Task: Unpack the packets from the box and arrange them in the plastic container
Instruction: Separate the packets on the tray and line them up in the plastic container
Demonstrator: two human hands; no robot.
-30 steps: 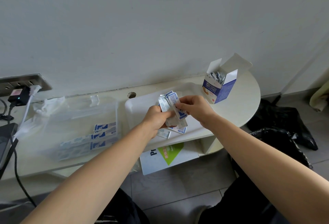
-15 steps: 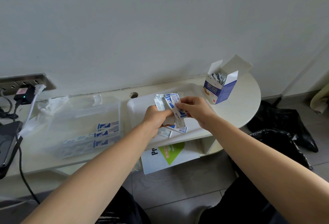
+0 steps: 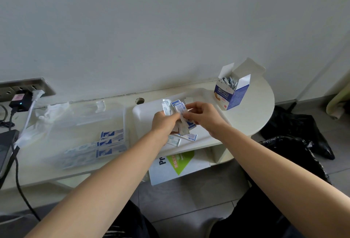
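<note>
A person's left hand (image 3: 164, 123) curls round a fanned bundle of packets (image 3: 170, 108), slim white paper sachets printed in blue, while the right hand (image 3: 205, 116) pinches one sachet at the top of the bundle between thumb and fingertips. Both hands hover over a shallow white tray (image 3: 141, 113), where two loose packets (image 3: 190, 137) lie flat near its front rim, partly hidden under the left wrist. The blue-and-white box (image 3: 230, 96) stands upright at the back right of the cream table (image 3: 263, 109), well apart from the hands, with its flaps open and more sachets standing on end inside. To the left of the tray, just beside its rim, sits the clear plastic container (image 3: 85, 124); arranged packets (image 3: 110, 142) lie in rows along its front right part, blue ends toward the tray. The table's right end curves round, and bare tabletop runs from the box forward to that edge. The tray's front rim sits close to the table's front edge. A crumpled clear bag (image 3: 50, 111) lies at the container's far left corner, near a wall socket strip (image 3: 24, 86) with plugs and cables. Black bags (image 3: 295, 139) lie on the tiled floor at right, and a white carton (image 3: 180, 165) with green print sits below the table.
</note>
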